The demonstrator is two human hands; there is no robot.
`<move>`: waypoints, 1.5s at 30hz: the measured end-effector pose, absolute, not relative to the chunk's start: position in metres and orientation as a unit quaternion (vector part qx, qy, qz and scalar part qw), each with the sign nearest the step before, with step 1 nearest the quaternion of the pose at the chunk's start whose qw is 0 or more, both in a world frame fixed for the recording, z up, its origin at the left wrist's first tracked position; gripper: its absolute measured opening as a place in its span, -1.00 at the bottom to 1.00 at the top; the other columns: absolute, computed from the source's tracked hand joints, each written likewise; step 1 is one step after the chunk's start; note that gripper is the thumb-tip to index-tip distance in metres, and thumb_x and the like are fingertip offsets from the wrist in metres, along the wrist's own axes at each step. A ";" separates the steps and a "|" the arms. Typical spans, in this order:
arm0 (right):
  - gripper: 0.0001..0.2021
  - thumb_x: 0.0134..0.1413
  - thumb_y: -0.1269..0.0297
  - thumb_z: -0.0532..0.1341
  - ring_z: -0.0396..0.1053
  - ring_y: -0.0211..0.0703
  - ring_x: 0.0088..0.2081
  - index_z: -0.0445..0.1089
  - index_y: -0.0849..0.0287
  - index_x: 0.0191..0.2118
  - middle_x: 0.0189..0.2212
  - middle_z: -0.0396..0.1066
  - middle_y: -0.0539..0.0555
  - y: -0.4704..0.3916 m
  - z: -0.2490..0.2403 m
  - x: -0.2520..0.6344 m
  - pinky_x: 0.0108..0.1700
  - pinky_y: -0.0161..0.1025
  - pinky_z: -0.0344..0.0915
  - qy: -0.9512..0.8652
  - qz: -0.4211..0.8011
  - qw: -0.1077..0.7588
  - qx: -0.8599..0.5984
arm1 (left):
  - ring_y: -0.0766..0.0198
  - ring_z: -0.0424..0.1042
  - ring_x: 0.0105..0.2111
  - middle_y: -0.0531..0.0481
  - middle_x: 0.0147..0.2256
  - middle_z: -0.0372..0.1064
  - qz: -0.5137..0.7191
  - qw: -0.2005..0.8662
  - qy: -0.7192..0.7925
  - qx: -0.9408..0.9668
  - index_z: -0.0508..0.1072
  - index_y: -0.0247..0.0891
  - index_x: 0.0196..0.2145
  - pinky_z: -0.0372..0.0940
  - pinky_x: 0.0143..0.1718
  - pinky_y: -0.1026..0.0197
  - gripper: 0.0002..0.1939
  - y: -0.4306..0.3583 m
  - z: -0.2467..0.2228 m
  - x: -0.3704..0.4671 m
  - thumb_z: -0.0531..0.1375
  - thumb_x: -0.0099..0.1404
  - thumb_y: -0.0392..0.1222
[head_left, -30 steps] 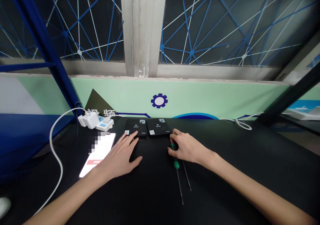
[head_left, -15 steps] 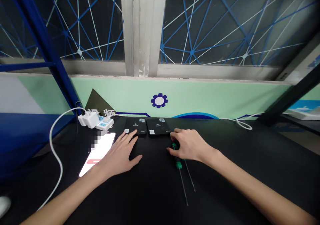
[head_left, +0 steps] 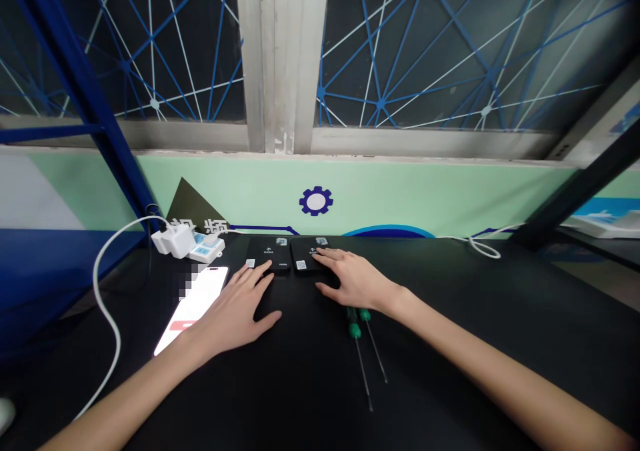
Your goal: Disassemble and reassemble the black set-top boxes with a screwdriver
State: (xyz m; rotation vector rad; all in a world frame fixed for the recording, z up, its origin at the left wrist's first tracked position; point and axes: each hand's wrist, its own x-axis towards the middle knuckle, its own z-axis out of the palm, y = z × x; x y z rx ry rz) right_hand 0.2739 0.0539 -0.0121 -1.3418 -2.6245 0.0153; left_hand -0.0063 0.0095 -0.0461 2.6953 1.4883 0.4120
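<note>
Two flat black boxes with small labels lie side by side at the back of the black table. Fingertips of my left hand rest at the front edge of the left black box; its fingers are spread. Over the right black box reach the fingers of my right hand, stretched out with the thumb apart, holding nothing. Whether those fingertips press on its top I cannot tell. Below the right wrist lie two screwdrivers with green-and-black handles, a left screwdriver and a right screwdriver, their handles partly hidden.
A lit phone lies left of my left hand, partly under the forearm. Behind it sits a white power strip with a plugged-in adapter and a white cable. Another white cable lies at the back right.
My right hand has moved left and forward from beside the screwdriver handles to over the right box, its fingers straightening. The left hand stays at the left box.
</note>
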 end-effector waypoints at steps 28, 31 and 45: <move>-0.45 -0.11 0.65 -0.01 0.49 -0.07 -0.10 0.58 0.18 -0.10 -0.17 0.58 0.11 0.033 -0.008 0.289 0.03 -0.12 0.40 -0.908 0.119 0.208 -0.344 | -0.24 0.02 0.34 -0.09 0.39 -0.01 0.146 0.016 0.464 0.874 0.29 -0.09 0.27 0.11 0.26 -0.29 -0.41 0.011 -0.047 -0.012 0.10 0.39 0.20; -0.48 -0.09 0.63 0.00 0.50 -0.09 -0.10 0.59 0.18 -0.12 -0.16 0.60 0.09 0.030 -0.011 0.289 0.04 -0.13 0.40 -0.914 0.136 0.225 -0.308 | -0.19 0.08 0.33 -0.07 0.38 0.02 0.145 0.012 0.458 0.877 0.32 -0.07 0.24 0.11 0.27 -0.28 -0.50 0.011 -0.044 -0.012 0.08 0.43 0.11; -0.52 -0.11 0.57 0.02 0.52 -0.09 -0.03 0.59 0.18 -0.14 -0.11 0.61 0.09 0.007 -0.013 0.282 0.04 -0.12 0.39 -0.929 0.199 0.243 -0.196 | 0.11 0.39 0.09 -0.05 0.10 0.38 0.210 0.052 0.442 0.870 0.38 -0.13 0.13 0.34 0.10 0.05 -0.65 0.009 -0.028 -0.005 -0.06 0.52 -0.10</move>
